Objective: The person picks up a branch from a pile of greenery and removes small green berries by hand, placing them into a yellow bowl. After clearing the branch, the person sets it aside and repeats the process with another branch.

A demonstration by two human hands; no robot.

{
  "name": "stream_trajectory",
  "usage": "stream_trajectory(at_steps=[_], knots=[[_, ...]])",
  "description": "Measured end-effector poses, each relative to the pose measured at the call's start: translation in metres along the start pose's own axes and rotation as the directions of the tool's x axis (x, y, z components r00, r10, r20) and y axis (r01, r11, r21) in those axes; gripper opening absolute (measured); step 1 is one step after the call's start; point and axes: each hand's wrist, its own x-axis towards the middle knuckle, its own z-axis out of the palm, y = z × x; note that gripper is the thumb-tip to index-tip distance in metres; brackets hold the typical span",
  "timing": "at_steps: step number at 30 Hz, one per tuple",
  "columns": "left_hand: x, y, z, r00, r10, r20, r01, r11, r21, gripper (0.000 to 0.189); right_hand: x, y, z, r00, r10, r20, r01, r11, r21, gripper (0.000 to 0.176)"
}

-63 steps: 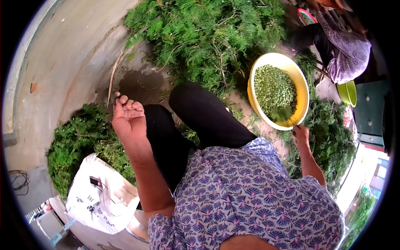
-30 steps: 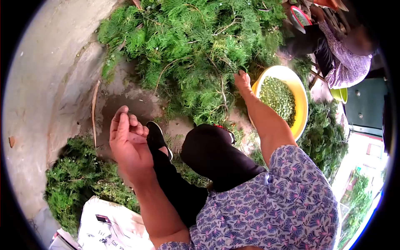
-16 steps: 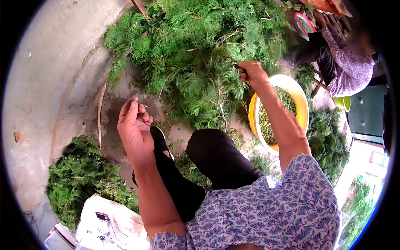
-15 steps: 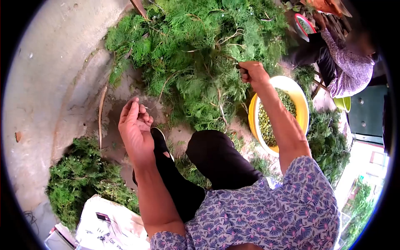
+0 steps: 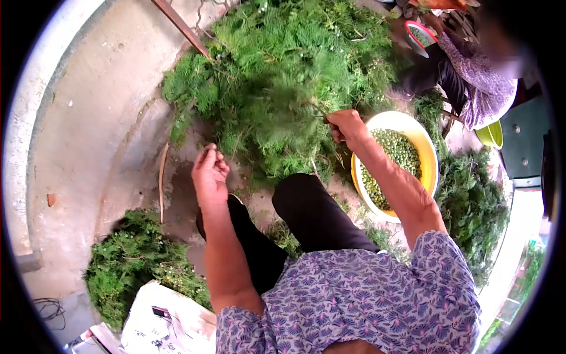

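My right hand [image 5: 348,128] is closed around the stem of a leafy evergreen branch [image 5: 289,97], whose feathery foliage is smeared by motion over the big green pile [image 5: 253,44]. Just below and right of that hand stands a yellow bucket [image 5: 433,159] with a pale rim, partly filled with small green seed cones [image 5: 407,154]. My left hand [image 5: 210,177] hovers above the floor left of the pile, thumb and fingertips pressed together. Whatever may be between those fingertips is too small to make out.
A smaller heap of cut greenery [image 5: 132,253] lies at lower left, beside a white sack [image 5: 171,321]. More branches [image 5: 471,189] lie right of the bucket. At upper right sits another person [image 5: 483,88] near a red-rimmed basin [image 5: 420,38]. A wooden bar [image 5: 183,28] touches the pile.
My right hand has drawn back toward my body, and the branch in it is now blurred with motion. The whole view has shifted slightly. My left hand stays pinched over the floor.
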Motion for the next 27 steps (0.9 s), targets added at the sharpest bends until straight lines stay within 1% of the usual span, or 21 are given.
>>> stream_trajectory(at_steps=[2,4,5,7,8,9,11,12,13,15,16,17,19,20,21,22,23,24,25,26,27], knots=[[-0.009,-0.007,0.005,0.999,-0.009,0.041,0.011,0.999,-0.032,0.013,-0.010,-0.003,-0.001,1.000,-0.020,-0.015,0.020,0.999,0.031,0.017],[-0.025,-0.013,0.008,0.995,-0.015,0.096,0.017,1.000,-0.013,0.014,-0.037,-0.010,0.002,0.993,-0.118,-0.025,0.120,0.988,0.096,0.017],[-0.032,-0.016,0.008,0.991,-0.004,0.132,0.005,1.000,-0.002,0.014,-0.045,-0.007,0.003,0.992,-0.123,-0.028,0.125,0.987,0.103,0.017],[-0.051,-0.018,0.014,0.979,0.009,0.203,-0.001,0.999,-0.038,0.014,-0.059,-0.006,0.006,0.989,-0.143,-0.024,0.145,0.976,0.161,0.016],[-0.062,-0.017,0.016,0.976,0.005,0.218,-0.002,1.000,-0.016,0.014,-0.070,-0.006,0.007,0.978,-0.210,0.016,0.205,0.966,0.156,0.017],[-0.072,-0.017,0.020,0.975,0.021,0.222,-0.028,0.999,0.031,0.014,-0.088,-0.016,0.014,0.967,-0.255,-0.010,0.255,0.967,0.016,0.018],[-0.090,-0.017,0.029,0.967,0.043,0.251,-0.072,0.992,0.106,0.014,-0.104,-0.011,0.026,0.957,-0.291,-0.015,0.291,0.954,0.079,0.018],[-0.098,-0.016,0.035,0.964,0.074,0.257,-0.100,0.991,0.089,0.014,-0.118,-0.017,0.033,0.955,-0.297,-0.026,0.298,0.954,0.031,0.019],[-0.105,-0.013,0.039,0.956,0.093,0.280,-0.122,0.988,0.091,0.015,-0.126,-0.013,0.038,0.947,-0.321,-0.004,0.320,0.945,0.073,0.020],[-0.120,-0.004,0.057,0.947,0.187,0.262,-0.222,0.968,0.113,0.017,-0.147,-0.009,0.051,0.917,-0.398,0.005,0.397,0.916,0.054,0.023],[-0.124,0.000,0.061,0.933,0.218,0.285,-0.264,0.955,0.134,0.019,-0.157,-0.006,0.058,0.898,-0.439,0.031,0.439,0.899,0.008,0.024],[-0.129,0.005,0.067,0.933,0.230,0.276,-0.277,0.950,0.142,0.020,-0.165,0.002,0.068,0.882,-0.471,0.006,0.471,0.882,0.028,0.022],[-0.136,0.010,0.074,0.940,0.270,0.206,-0.316,0.919,0.236,0.019,-0.174,0.015,0.082,0.685,-0.728,0.019,0.725,0.678,-0.121,0.019],[-0.138,0.009,0.071,0.943,0.271,0.194,-0.314,0.918,0.242,0.019,-0.177,0.017,0.087,0.550,-0.834,0.030,0.820,0.533,-0.207,0.017],[-0.140,0.008,0.067,0.952,0.270,0.147,-0.297,0.929,0.221,0.017,-0.186,0.019,0.092,0.571,-0.818,0.063,0.810,0.550,-0.203,0.019],[-0.141,0.007,0.063,0.958,0.269,0.098,-0.283,0.938,0.201,0.016,-0.192,0.021,0.094,0.540,-0.833,0.123,0.830,0.503,-0.242,0.019],[-0.144,0.006,0.060,0.959,0.272,0.083,-0.284,0.935,0.212,0.016,-0.196,0.024,0.097,0.507,-0.842,0.183,0.849,0.451,-0.275,0.019],[-0.147,0.002,0.060,0.963,0.270,0.016,-0.270,0.953,0.139,0.014,-0.200,0.030,0.103,0.464,-0.860,0.213,0.875,0.407,-0.263,0.017],[-0.151,-0.001,0.059,0.964,0.263,-0.050,-0.259,0.964,0.063,0.013,-0.205,0.035,0.107,0.434,-0.862,0.262,0.887,0.357,-0.294,0.017],[-0.154,-0.002,0.058,0.951,0.274,-0.140,-0.265,0.961,0.081,0.012,-0.210,0.041,0.110,0.385,-0.876,0.289,0.908,0.303,-0.290,0.019],[-0.158,-0.002,0.052,0.949,0.276,-0.150,-0.265,0.960,0.089,0.012,-0.214,0.045,0.114,0.335,-0.888,0.313,0.926,0.248,-0.286,0.021]])
